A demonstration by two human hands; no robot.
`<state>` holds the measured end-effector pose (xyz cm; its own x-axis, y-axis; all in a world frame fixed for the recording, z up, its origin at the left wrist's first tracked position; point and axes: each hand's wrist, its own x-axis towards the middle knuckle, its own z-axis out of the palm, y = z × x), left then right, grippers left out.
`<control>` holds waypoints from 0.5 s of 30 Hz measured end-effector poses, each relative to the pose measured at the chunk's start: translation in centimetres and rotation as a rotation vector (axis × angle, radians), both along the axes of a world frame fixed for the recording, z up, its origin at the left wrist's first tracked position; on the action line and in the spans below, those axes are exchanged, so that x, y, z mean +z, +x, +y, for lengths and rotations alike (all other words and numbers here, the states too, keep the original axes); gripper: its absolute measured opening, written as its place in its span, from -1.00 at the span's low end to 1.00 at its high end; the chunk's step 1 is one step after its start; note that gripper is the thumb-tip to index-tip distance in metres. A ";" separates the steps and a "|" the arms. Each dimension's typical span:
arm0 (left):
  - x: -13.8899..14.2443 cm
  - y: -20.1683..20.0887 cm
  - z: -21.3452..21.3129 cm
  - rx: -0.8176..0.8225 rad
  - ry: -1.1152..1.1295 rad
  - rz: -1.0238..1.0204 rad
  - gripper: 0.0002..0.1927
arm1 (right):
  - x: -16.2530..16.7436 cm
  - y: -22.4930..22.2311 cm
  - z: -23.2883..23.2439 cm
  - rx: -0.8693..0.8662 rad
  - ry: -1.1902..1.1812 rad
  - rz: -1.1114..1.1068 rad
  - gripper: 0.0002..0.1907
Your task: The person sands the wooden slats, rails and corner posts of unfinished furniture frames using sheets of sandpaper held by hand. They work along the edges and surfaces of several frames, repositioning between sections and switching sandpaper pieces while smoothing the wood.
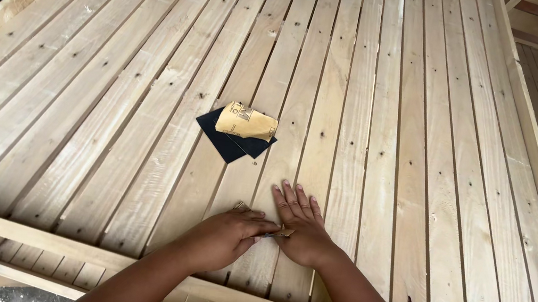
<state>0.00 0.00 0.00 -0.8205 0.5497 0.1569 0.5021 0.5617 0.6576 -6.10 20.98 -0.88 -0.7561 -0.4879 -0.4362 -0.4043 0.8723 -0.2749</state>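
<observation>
The small piece of sandpaper (275, 231) lay on the wooden slats (372, 116), under both hands; it looked thin, light and easy to bend, best held by its edges. The left hand (229, 233) had its fingers curled, pinching it. The right hand (301, 222) pressed flat, fingers spread wide.

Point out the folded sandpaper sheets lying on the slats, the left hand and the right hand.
folded sandpaper sheets (245, 124), head view, on the tan top sheet.
left hand (229, 233), head view, on its back.
right hand (300, 225), head view, on its back.
</observation>
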 end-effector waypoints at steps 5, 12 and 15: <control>2.8 4.1 1.1 0.113 -0.138 -0.202 -0.59 | 0.7 -0.7 3.5 0.053 -0.301 -0.143 -0.22; 5.6 7.8 1.4 0.153 -0.320 -0.429 -0.64 | 3.6 7.2 3.7 -0.196 -0.233 -0.235 -0.39; 5.1 7.9 1.3 0.120 -0.411 -0.291 -0.51 | 4.2 11.1 2.9 -0.237 -0.175 -0.016 -0.43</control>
